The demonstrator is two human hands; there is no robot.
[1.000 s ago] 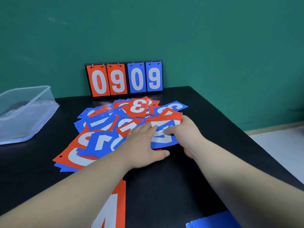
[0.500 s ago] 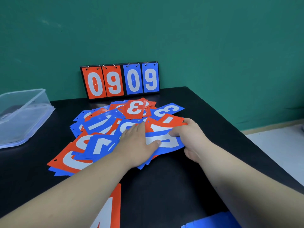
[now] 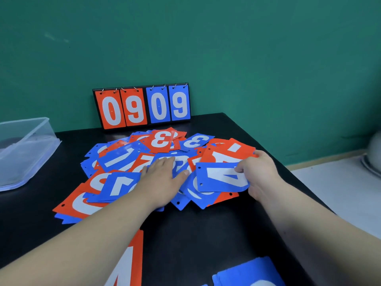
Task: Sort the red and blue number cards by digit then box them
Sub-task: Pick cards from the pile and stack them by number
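A loose heap of red and blue number cards (image 3: 123,162) covers the middle of the black table (image 3: 206,234). My right hand (image 3: 259,172) pinches a blue card with a white 4 (image 3: 218,178) by its right end, and a red card (image 3: 228,150) lies just behind it under the same hand. My left hand (image 3: 162,178) presses flat on the heap with straight fingers. A clear plastic box (image 3: 22,149) stands at the left edge of the table.
A black scoreboard stand (image 3: 142,106) reading 0909 leans against the green wall behind the heap. A single red card (image 3: 127,263) lies near the front edge beneath my left arm, and a blue card (image 3: 247,273) lies at the bottom right. The table's right edge drops to a pale floor.
My right hand has drawn the blue 4 card out to the right, clear of my left hand. The red card behind it has come into fuller view. My left hand stays on the heap.
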